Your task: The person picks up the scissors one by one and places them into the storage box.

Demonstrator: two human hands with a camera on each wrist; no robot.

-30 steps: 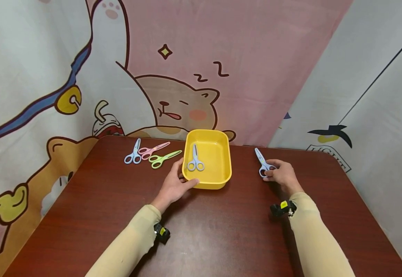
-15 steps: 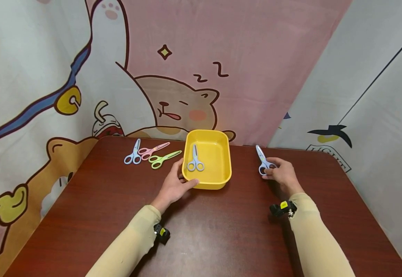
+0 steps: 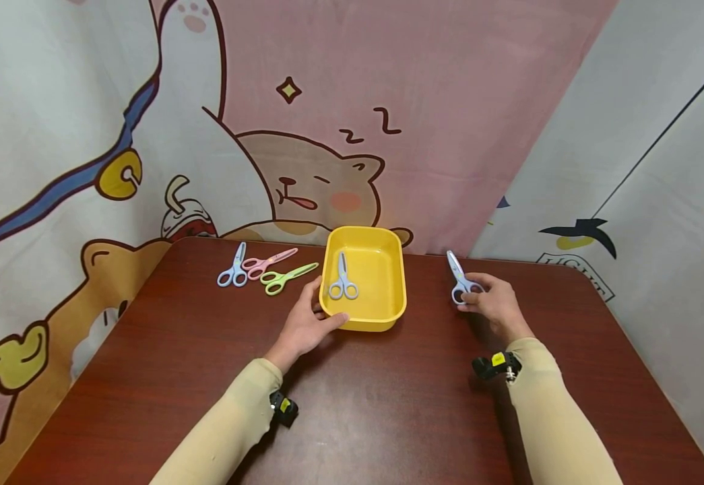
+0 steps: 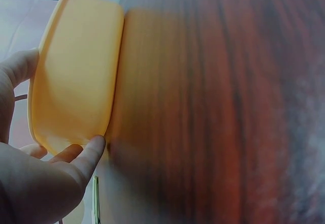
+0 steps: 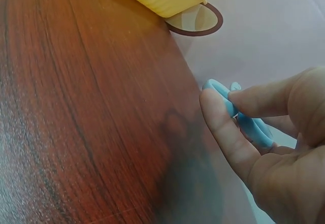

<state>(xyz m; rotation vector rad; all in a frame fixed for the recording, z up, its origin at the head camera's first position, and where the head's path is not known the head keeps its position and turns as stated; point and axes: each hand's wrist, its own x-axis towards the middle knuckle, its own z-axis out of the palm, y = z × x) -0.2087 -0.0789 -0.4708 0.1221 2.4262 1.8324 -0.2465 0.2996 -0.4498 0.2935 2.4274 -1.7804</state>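
Note:
My left hand [image 3: 308, 323] holds the near left corner of a yellow plastic tray [image 3: 388, 313], thumb over the rim and fingers along the side wall. In the left wrist view, fingertips [image 4: 95, 145] press on the tray wall [image 4: 81, 66]. One pair of blue-grey scissors [image 3: 342, 277] lies inside, blades pointing away. To the right, my right hand [image 3: 496, 303] pinches light-blue scissors [image 3: 457, 269] by a handle loop, blades pointing away. The right wrist view shows thumb and finger on the blue handle [image 5: 254, 130], raised off the table; the blades are mostly hidden there.
Left of the tray lie blue scissors [image 3: 233, 266], pink scissors [image 3: 269, 263] and green scissors [image 3: 288, 279], close together. A dark red wooden table [image 3: 382, 397] carries everything. Behind its far edge hangs a printed cartoon curtain [image 3: 442, 135].
My right hand has lifted the light-blue scissors slightly up and away, their blades now steeper in view. The left hand and tray stay in place.

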